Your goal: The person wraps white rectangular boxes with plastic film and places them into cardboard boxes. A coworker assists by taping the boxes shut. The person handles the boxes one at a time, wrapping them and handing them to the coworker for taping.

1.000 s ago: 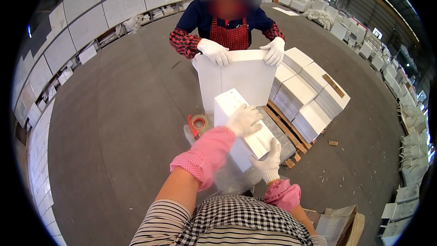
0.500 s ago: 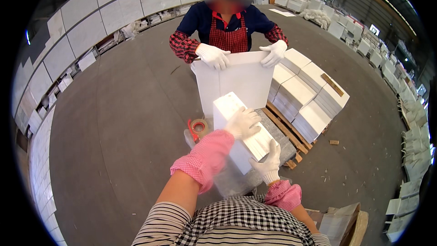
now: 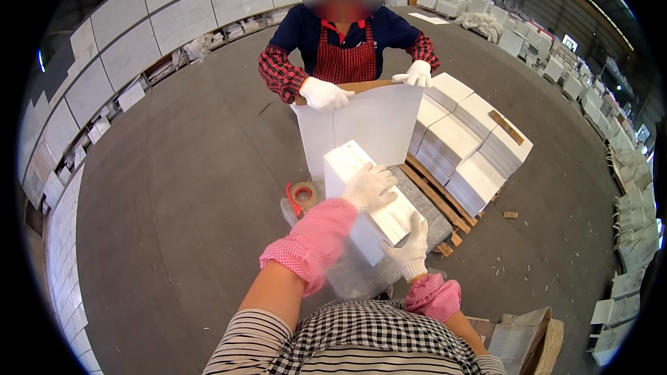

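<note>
Tape (image 3: 297, 203) in a red dispenser lies on the table (image 3: 436, 226), just left of the stack (image 3: 390, 219); the pink sleeve (image 3: 313, 236) crosses near it, so a careless swing of that arm could knock it off. Beyond the stack's left end, a co-worker's hand (image 3: 325, 94) presses on the top edge of the carton (image 3: 368, 118), which stands upright behind the stack; whether the two touch is hidden. Left hand (image 3: 371, 187) is draped over the stack's top, palm down, fingers lapping toward its right side. The stack's white layers look loose, with no band visible around them, so if this hand lifted early, they could fan apart or tip. Right hand (image 3: 408, 250) clasps the stack's near end, thumb and fingers set wide around the corner; how much weight it bears I cannot tell. Smooth gloves on smooth faces might slip, chipping that corner. Past the stack's right end, the co-worker's other hand (image 3: 413, 75) rests on the carton; uneven pressure between those two hands could bend it or slide it into the stack. Farther right of the stack, tiles (image 3: 458, 128) fill a pallet (image 3: 438, 194), whose edge could catch anything dropped.
</note>
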{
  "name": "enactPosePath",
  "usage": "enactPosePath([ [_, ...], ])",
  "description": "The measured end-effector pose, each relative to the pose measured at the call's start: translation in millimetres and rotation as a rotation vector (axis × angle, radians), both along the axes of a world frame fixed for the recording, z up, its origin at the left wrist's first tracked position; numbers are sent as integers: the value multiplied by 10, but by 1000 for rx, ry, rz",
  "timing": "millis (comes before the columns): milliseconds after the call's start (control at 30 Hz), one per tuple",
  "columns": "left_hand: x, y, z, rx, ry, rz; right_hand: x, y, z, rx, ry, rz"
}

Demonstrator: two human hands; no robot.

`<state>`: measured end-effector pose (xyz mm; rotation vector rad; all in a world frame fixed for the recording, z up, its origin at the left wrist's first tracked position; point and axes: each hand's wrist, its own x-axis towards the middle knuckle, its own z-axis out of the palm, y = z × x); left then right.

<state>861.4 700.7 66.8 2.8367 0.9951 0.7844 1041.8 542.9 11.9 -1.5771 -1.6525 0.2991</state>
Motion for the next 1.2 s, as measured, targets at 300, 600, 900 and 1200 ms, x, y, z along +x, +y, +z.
enactPosePath([
  [300,1,-13,27,3,-1,1,-12,2,31,-38,10,-23],
  [600,5,-8,12,10,11,4,-2,-3,53,-44,20,-7],
  [900,16,5,-21,20,-15,1,-2,4,9,-40,11,-22],
  [1200,4,-15,10,12,-11,5,-17,-24,66,-59,33,-19],
])
